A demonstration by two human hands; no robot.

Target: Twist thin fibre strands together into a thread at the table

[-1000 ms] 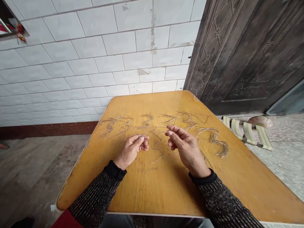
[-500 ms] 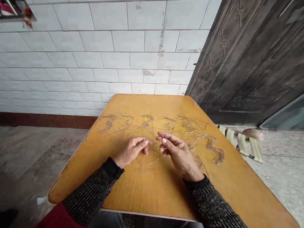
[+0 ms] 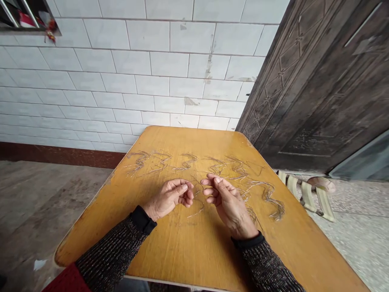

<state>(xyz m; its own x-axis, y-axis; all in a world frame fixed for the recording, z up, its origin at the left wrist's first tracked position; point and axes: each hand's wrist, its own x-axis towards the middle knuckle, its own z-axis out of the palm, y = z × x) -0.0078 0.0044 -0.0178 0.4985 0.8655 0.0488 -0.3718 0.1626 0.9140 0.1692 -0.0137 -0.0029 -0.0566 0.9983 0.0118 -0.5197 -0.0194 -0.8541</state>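
i have both hands over the middle of the table [image 3: 188, 251], close together, fingertips nearly meeting. my left hand [image 3: 166, 197] has thumb and forefinger pressed together with the other fingers curled under; my right hand [image 3: 225, 199] is pinched the same way, its fingers a little looser. between them runs a thin wavy strand [image 3: 197, 205], one end up at the fingertips and the rest trailing down onto the wood toward the near edge. it is too fine for me to tell which pinch truly has it.

to do this well i judge the pinch should sit right at the strand's tip, light, with the wrists resting low so the fine thing does not spring away.

toward the far edge lie the bundles of wavy strands [image 3: 188, 162], in a row from the far left corner across, and another bundle [image 3: 267, 196] lies just right of my right hand, close to its knuckles. the near half of the table is bare wood, so i have room to pull back; sideways to the right is tight. the left edge lies well apart from my left hand.
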